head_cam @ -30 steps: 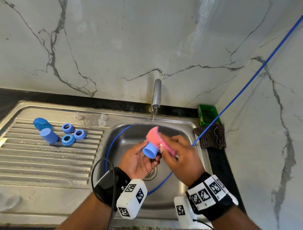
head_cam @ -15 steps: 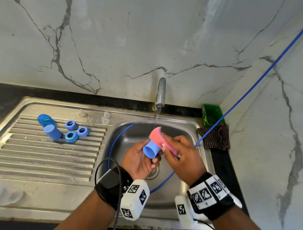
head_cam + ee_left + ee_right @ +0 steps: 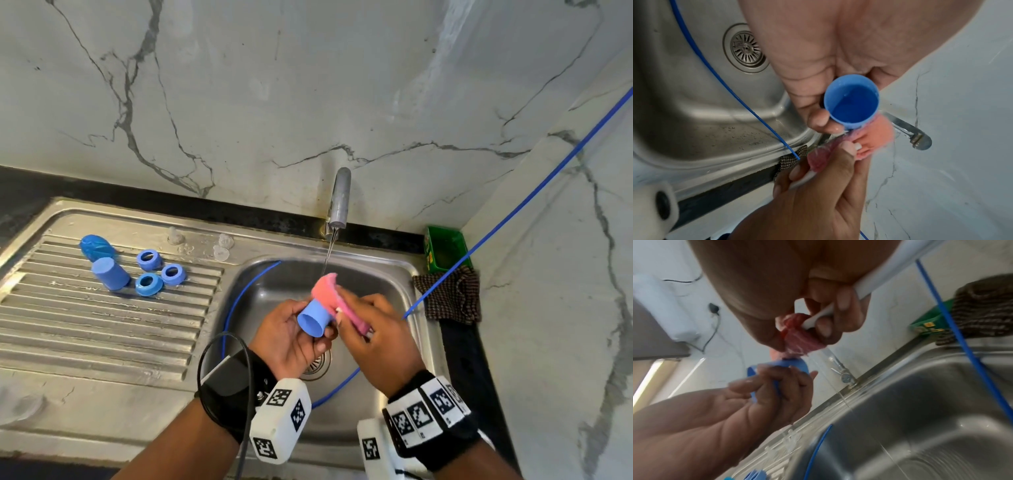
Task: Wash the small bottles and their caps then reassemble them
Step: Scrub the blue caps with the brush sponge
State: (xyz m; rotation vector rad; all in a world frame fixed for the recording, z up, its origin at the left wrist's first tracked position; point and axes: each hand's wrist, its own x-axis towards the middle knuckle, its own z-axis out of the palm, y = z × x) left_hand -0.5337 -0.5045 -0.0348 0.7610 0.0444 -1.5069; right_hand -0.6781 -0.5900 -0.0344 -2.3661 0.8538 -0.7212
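Over the stainless steel sink basin, the person's left hand has its fingers curled round a small blue plastic cup-shaped cap, open mouth turned back toward the wrist, while the right hand is clamped on a pink sponge scrubber with a white handle and presses it against the cap's closed end. A thin stream from the steel tap falls just behind the sponge. In the left wrist view the cap's inside looks wet and glossy, so I'd judge this piece to be mid-scrub and not yet rinsed. On the ribbed steel draining board to the left sit a second blue cap mouth down, three blue ring-shaped collars close together, and a rounded blue bottle lying behind them; three small clear plastic pieces stand nearer the tap amid water drops. Whether those have been washed already I cannot tell for sure, though the wet patches hint at it. Nothing is reassembled yet, so every part is separate, and all the fitting together seems to lie ahead.
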